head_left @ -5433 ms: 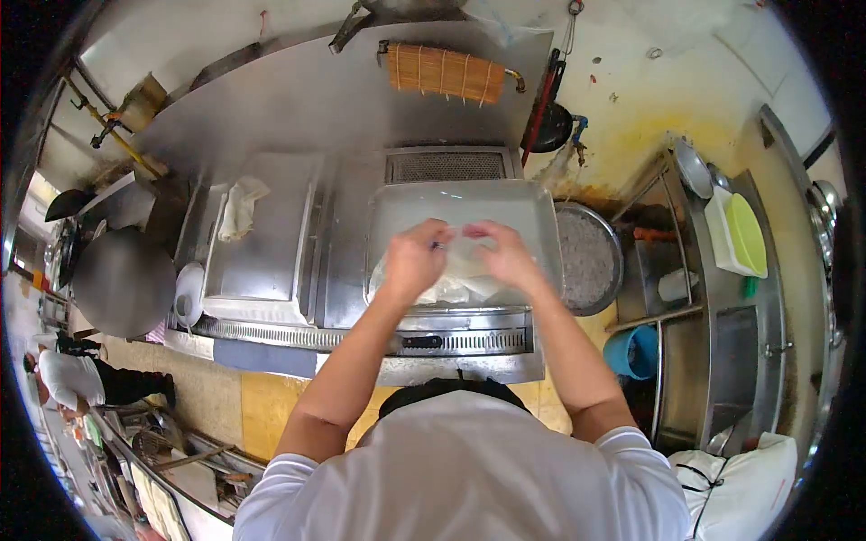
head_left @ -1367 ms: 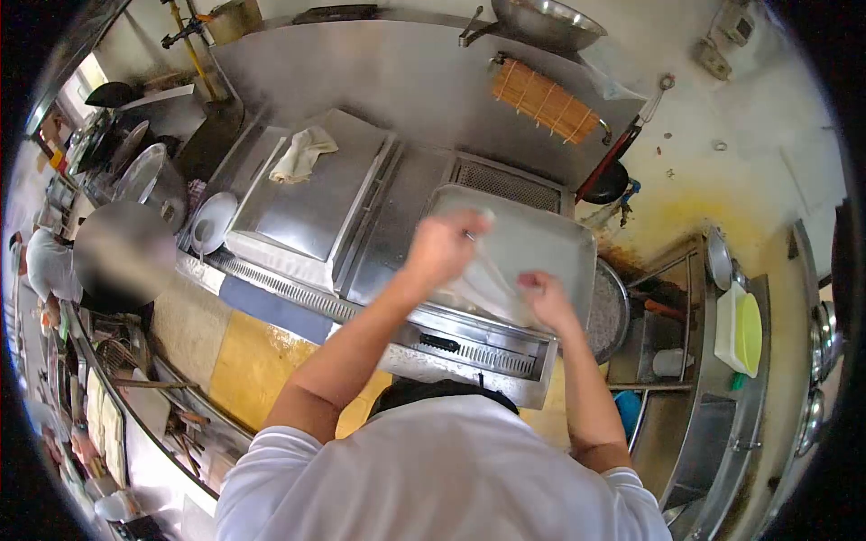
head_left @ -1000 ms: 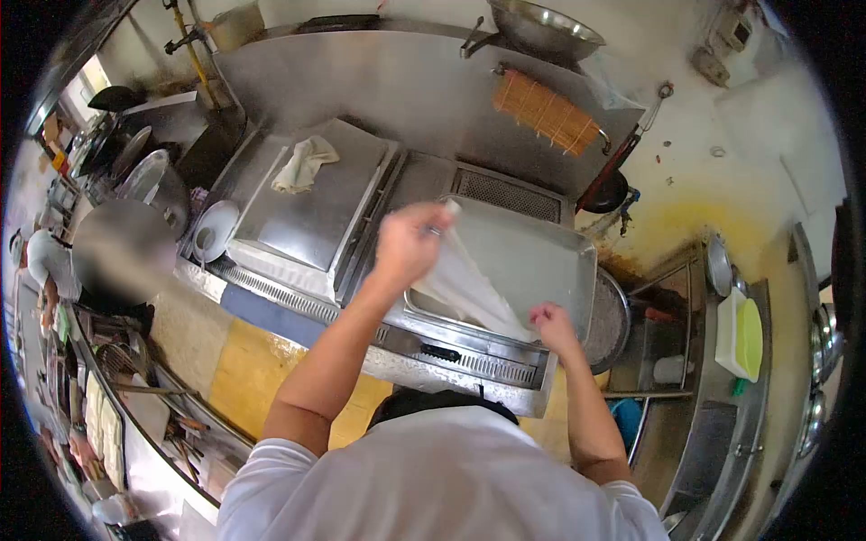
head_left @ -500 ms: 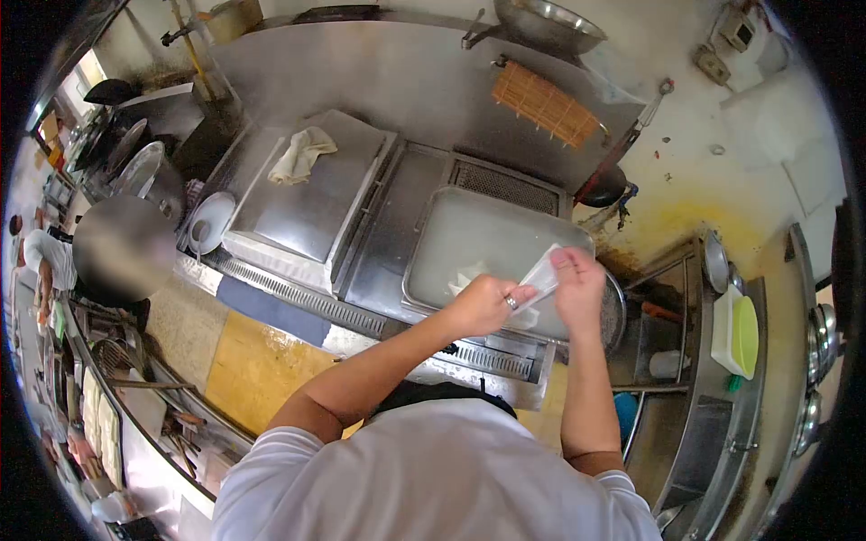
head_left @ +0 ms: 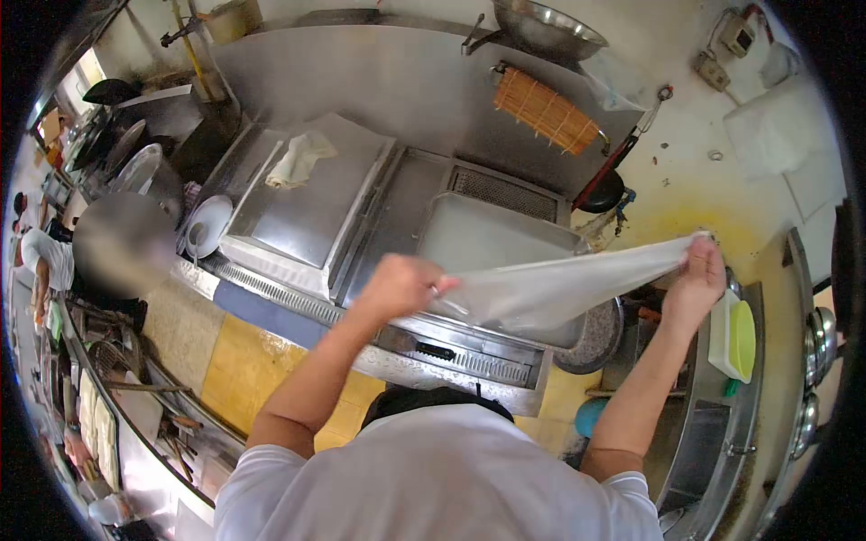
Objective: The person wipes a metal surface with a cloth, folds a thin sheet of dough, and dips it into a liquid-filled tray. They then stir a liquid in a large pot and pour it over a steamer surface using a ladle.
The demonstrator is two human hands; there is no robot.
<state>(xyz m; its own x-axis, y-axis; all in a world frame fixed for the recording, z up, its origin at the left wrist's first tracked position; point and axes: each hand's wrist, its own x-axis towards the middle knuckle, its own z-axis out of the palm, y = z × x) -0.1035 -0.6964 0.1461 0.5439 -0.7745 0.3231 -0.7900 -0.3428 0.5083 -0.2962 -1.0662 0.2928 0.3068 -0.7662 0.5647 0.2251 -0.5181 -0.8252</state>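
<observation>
A whitish, see-through sheet (head_left: 541,293), cloth or plastic, is stretched between my two hands above a metal tray (head_left: 505,230) of cloudy liquid. My left hand (head_left: 403,287), somewhat blurred, is closed on the sheet's left end, over the tray's near left side. At the far right my right hand (head_left: 699,279) pinches the other end, higher up and beyond the tray's edge. The sheet sags in the middle and hides the tray's front part.
Left of the tray, a metal lid (head_left: 307,225) carries a crumpled cloth (head_left: 299,160). A bamboo mat (head_left: 548,110) hangs on the back wall. A green basin (head_left: 741,338) stands at right, a white bowl (head_left: 210,225) at left. A person (head_left: 50,261) is at far left.
Both hands have moved widely apart, the left one leftward and the right one rightward. The sheet, bunched between them before, is now drawn out long.
</observation>
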